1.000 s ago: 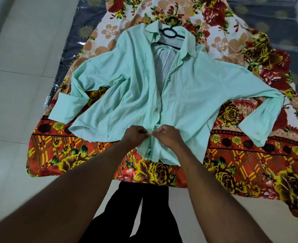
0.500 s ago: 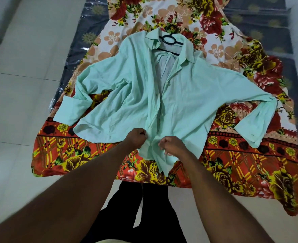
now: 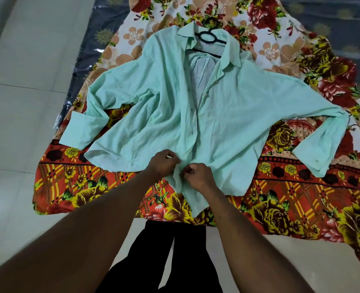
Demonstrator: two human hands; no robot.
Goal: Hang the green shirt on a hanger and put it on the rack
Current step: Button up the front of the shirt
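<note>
Black trousers [image 3: 174,261] are seen nearest, below the edge of a red and yellow floral bedsheet [image 3: 280,208]. Just beyond, the left hand [image 3: 164,163] and the right hand [image 3: 198,176] are both closed in pinches on the front edges of the pale green long-sleeved shirt [image 3: 227,127], close above its hem, apparently so that a low button may be fastened. The shirt is laid flat on the sheet, sleeves spread wide, its front left open higher up. At the far end a black plastic hanger [image 3: 217,40] is lodged inside the collar. No rack is in view. The cloth is judged light, thin and limp: it would sag and could slide off the hanger if lifted by the fabric alone, so the hanger's neck is best gripped. Half a second ago a gap was left between the hands; now they are brought almost together, while shirt and hanger are unmoved on the sheet.
</note>
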